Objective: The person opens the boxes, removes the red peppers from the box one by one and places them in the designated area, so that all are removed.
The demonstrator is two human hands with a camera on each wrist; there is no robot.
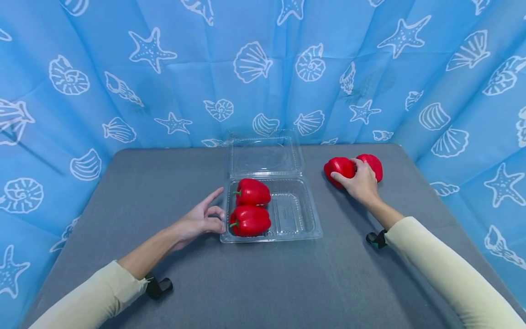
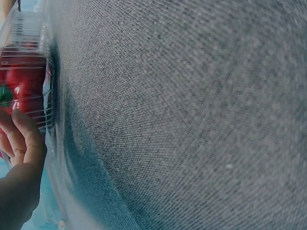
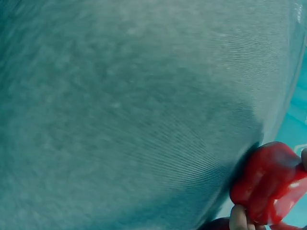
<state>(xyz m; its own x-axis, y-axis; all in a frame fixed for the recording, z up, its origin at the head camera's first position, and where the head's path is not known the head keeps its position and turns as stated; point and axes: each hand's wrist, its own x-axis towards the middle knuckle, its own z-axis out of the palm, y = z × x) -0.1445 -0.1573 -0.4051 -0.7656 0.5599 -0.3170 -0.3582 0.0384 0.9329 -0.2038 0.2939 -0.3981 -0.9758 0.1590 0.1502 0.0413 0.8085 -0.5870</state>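
At the back right of the table, my right hand (image 1: 363, 186) holds a red bell pepper (image 1: 339, 168) between thumb and fingers. A second red bell pepper (image 1: 375, 165) lies just to its right, partly behind that hand. In the right wrist view the gripped pepper (image 3: 268, 179) shows at the lower right with fingertips against it. My left hand (image 1: 200, 223) touches the left edge of a clear plastic clamshell box (image 1: 289, 211), its fingers loosely spread. Inside the box's left half, two red bell peppers lie one behind the other: the rear one (image 1: 253, 192) and the front one (image 1: 250, 221), green stems facing left.
The box's clear lid (image 1: 266, 154) is folded back toward the curtain. A grey cloth covers the table (image 1: 263, 283). Behind it hangs a blue curtain (image 1: 197, 68) with white shells and starfish. Black straps (image 1: 159, 288) sit at both wrists.
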